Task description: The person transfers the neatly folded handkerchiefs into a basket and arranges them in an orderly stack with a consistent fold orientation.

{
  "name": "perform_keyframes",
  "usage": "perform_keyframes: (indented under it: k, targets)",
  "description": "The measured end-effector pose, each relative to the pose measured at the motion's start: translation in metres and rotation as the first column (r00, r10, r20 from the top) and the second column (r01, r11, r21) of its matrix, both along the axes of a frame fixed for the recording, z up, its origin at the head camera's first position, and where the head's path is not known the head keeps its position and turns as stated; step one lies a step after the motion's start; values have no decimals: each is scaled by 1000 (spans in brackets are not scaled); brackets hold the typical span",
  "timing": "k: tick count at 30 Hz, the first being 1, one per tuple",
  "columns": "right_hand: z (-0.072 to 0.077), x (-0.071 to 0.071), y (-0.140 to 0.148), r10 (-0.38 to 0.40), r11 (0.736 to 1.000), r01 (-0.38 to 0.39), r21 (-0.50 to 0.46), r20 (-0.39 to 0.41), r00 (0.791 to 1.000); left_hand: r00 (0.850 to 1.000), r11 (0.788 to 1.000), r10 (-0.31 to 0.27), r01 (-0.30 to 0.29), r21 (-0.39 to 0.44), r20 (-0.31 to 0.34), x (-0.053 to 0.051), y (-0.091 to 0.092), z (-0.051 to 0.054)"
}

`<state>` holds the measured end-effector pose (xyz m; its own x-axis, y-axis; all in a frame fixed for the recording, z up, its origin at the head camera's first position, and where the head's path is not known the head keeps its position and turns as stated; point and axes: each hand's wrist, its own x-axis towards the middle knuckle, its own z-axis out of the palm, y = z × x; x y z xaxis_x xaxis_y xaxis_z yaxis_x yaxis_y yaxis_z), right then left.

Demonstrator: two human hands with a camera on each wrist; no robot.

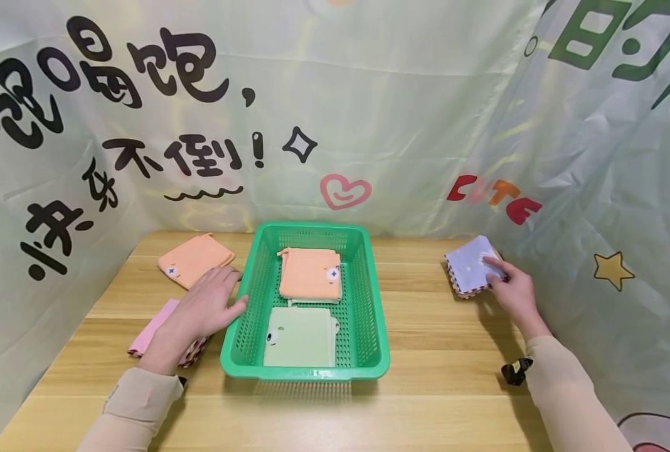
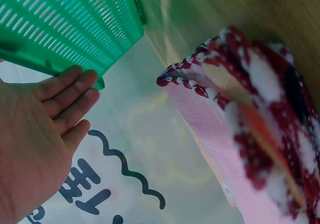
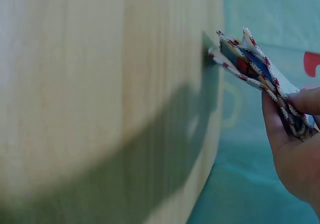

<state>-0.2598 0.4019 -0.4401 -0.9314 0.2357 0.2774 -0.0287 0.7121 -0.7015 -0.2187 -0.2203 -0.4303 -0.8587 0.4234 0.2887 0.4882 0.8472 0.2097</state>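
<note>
At the table's right side my right hand (image 1: 517, 295) pinches a folded lavender-blue cloth (image 1: 466, 267) with a dark-and-white trimmed edge. The right wrist view shows its stacked layers (image 3: 250, 66) between thumb and fingers, raised off the wood. My left hand (image 1: 204, 309) rests with extended fingers at the left rim of a green plastic basket (image 1: 307, 374). Inside the basket, a folded orange cloth (image 1: 308, 273) lies behind a folded pale green cloth (image 1: 300, 339). Under the left forearm is a folded pink cloth (image 2: 205, 121) with red-and-white edging, partly hidden.
Another folded orange cloth (image 1: 194, 257) lies at the back left of the wooden table (image 1: 436, 402), left of the basket. Printed fabric (image 1: 403, 125) hangs close behind the table and along both sides. A black wrist device (image 1: 517, 371) sits by the right sleeve.
</note>
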Motion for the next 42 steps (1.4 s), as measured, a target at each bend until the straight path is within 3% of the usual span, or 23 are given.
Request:
perform_keyframes:
  k: [14,22,31,42]
  targets:
    - [28,10,-36,99,993,-106,-54,-119,988,1000,1000,3,-3,0,4,0,1,1]
    - [44,13,-62,204,971,-224,-78,-205,957,1000,1000,2,-2,3,3,0,1,0]
    - [62,20,-84,280,949,-304,-89,-209,937,1000,1000,4,-4,2,5,1,1,1]
    - [77,30,-115,399,898,-436,-57,-310,863,1000,1000,4,-4,6,6,0,0,0]
